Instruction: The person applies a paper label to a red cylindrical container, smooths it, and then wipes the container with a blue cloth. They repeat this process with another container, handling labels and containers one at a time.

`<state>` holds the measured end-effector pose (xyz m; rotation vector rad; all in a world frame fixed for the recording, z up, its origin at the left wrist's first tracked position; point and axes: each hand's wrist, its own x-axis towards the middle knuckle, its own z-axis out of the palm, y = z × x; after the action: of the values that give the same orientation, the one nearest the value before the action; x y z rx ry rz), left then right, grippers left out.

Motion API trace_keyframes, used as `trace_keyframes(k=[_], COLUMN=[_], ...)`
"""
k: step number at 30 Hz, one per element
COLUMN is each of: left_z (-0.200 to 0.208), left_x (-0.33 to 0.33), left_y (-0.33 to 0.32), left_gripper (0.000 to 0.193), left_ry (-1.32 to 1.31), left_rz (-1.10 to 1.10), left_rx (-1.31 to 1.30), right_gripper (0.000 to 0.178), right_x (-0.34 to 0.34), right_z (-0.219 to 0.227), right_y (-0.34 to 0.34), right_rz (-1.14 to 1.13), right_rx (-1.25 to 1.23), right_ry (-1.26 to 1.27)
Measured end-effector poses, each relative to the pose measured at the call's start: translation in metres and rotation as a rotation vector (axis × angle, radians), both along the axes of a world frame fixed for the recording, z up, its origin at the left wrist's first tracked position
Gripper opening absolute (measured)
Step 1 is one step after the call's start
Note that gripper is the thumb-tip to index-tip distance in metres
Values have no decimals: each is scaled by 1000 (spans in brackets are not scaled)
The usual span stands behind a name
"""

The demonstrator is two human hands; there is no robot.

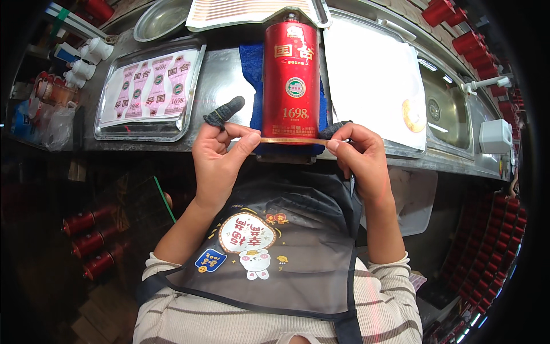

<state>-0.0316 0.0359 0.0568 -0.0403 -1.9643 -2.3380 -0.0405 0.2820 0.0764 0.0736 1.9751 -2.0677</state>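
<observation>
A red bottle (293, 69) with gold and white print lies on a blue cloth (250, 60), its base towards me. A thin gold strip (292, 140) runs across the base edge. The strip's left end is pinched between thumb and fingers of my left hand (217, 155), whose raised index finger wears a dark finger cot (228, 110). At the other end, my right hand (365, 163) pinches the strip beside the bottle's right edge. Another dark cot (334, 129) covers a fingertip of this hand, close to the bottle.
Left of the bottle, a metal tray (152, 139) bears pink-and-white labels (152, 86). White sheets (372, 80) lie to the right, before a sink (461, 123). Behind are a steel bowl (163, 20) and a tray of strips (246, 12). Red bottles (487, 246) stand lower right.
</observation>
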Motion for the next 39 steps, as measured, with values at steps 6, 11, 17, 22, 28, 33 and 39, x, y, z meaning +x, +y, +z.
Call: trace_keyframes(k=[6,11,17,22,28,33,39], left_z=[1,3,2,-1,-6,-5,-4], left_x=[-6,-7,-7,-9,-10,-10,-10], left_y=[-1,-1,1,2,2,4,6], left_gripper=[47,49,50,49,48,48,44], left_ry=[-18,-8,13,35,66,69,79], left_rz=[8,-3,-12,-6,-8,2,7], left_rx=[-21,-24,-28,-51,-74,-98,-112], right_gripper=[10,10,10,9,10,10,10], right_x=[-3,-5,-7,-8,-10,-11,-12], right_z=[2,2,-2,-3,-8,-11,-13], right_y=[-4,-9,-6,-7,-7,-8,-10], right_rz=[-22,-42,-15,-23,-24,-28,-34], right_rx=[13,45,47,45,31,19,28], right_ry=[-23,13,13,20,29,31,54])
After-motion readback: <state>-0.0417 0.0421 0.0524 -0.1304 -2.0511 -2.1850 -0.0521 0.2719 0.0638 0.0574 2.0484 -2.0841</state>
